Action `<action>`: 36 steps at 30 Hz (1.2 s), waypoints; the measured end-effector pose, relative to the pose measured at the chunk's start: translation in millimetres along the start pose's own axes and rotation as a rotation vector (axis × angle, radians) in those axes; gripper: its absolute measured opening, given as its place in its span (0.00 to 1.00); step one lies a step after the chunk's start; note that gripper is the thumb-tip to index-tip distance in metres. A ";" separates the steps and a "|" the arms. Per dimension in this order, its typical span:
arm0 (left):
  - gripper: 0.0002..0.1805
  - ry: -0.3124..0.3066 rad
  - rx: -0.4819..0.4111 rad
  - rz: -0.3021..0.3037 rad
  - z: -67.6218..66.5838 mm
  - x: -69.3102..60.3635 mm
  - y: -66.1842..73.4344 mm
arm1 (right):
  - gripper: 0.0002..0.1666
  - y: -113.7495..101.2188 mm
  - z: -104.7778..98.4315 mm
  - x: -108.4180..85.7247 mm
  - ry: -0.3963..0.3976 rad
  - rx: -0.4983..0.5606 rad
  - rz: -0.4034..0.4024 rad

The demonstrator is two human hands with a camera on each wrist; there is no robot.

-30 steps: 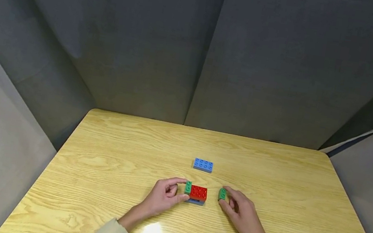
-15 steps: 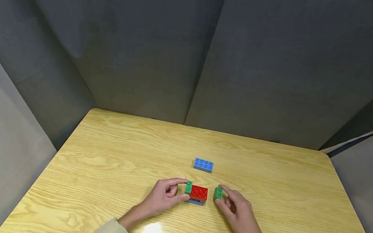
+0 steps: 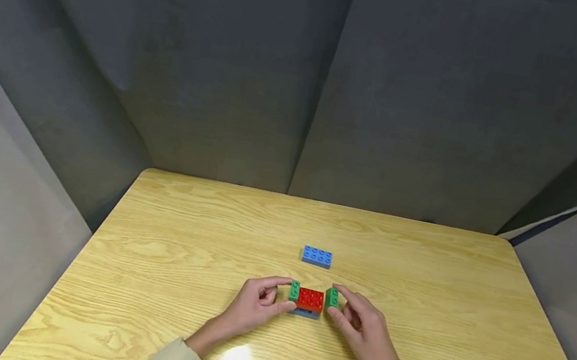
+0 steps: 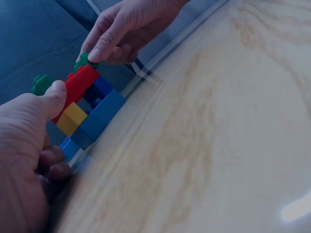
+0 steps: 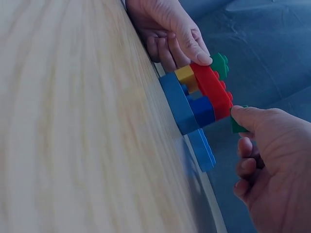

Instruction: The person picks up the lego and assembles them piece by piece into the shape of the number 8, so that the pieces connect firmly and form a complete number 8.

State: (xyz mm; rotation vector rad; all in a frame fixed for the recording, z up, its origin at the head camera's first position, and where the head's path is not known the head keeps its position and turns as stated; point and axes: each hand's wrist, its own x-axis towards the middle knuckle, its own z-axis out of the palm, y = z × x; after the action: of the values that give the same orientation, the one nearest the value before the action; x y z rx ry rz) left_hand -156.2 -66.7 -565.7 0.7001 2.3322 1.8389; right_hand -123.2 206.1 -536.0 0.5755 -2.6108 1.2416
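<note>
A stack of toy bricks stands on the table in front of me. Its base is a blue brick (image 4: 100, 120), with a small yellow brick (image 4: 72, 119) and a dark blue brick (image 5: 201, 111) above it. A red brick (image 3: 311, 300) bridges those two, and one green brick (image 3: 295, 290) sits on its left end. My left hand (image 3: 253, 303) pinches the stack at that end, thumb in front, index finger behind. Between thumb and index finger my right hand (image 3: 368, 334) holds a second green brick (image 3: 332, 298), close by the red brick's right end.
Another blue brick (image 3: 317, 257) lies studs up on the wooden table (image 3: 189, 233), behind the stack. Dark grey curtains (image 3: 226, 69) hang beyond the far table edge, and lighter panels flank both sides.
My right hand has moved left with its green brick, from a clear gap to close by the red brick's right end. My left hand stays at the stack.
</note>
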 end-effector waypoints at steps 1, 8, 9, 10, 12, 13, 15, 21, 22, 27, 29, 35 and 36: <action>0.24 -0.001 0.000 -0.001 0.2 0.0 0.1 | 0.26 -0.9 0.5 -0.1 0.005 0.004 -0.005; 0.24 0.004 -0.004 -0.001 0.8 0.8 1.9 | 0.25 -5.8 4.4 -0.4 0.041 0.028 -0.050; 0.24 0.004 -0.003 -0.002 0.8 1.0 1.7 | 0.26 -5.9 5.2 -0.4 0.044 0.028 -0.059; 0.24 0.004 -0.004 -0.001 0.9 1.2 1.6 | 0.26 -6.0 6.0 -0.3 0.044 0.027 -0.068; 0.24 0.004 -0.002 -0.003 0.8 1.5 1.0 | 0.26 -6.1 7.6 -0.1 0.045 0.027 -0.087; 0.24 0.003 0.000 -0.002 0.8 1.4 0.7 | 0.26 -6.0 8.5 0.0 0.045 0.026 -0.094; 0.25 0.002 0.000 -0.003 0.7 1.3 0.5 | 0.26 -6.3 9.8 0.2 0.044 0.027 -0.098; 0.26 -0.004 0.000 -0.005 -0.5 -0.1 1.4 | 0.27 -8.3 12.1 0.9 0.044 0.024 -0.085; 0.26 -0.006 -0.001 -0.007 -0.6 -0.2 1.6 | 0.27 -8.5 12.6 1.0 0.042 0.020 -0.087; 0.26 -0.007 -0.004 -0.018 -0.7 -0.7 2.4 | 0.27 -10.2 15.5 1.0 0.023 -0.001 -0.104; 0.26 -0.005 -0.005 -0.020 -0.5 -0.7 2.5 | 0.26 -11.1 16.4 0.7 0.016 -0.014 -0.099; 0.26 -0.006 -0.006 -0.022 -0.5 -0.2 3.2 | 0.25 -14.0 19.0 -0.1 0.004 -0.086 -0.056; 0.27 -0.006 -0.007 -0.024 -0.6 -0.2 3.3 | 0.25 -14.2 19.7 -0.3 0.004 -0.104 -0.053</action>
State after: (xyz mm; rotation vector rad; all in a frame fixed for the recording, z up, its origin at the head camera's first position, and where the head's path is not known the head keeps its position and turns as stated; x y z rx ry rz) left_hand -155.3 -66.7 -562.6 0.6726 2.3195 1.8310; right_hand -117.1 182.7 -538.5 0.6186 -2.6199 1.0834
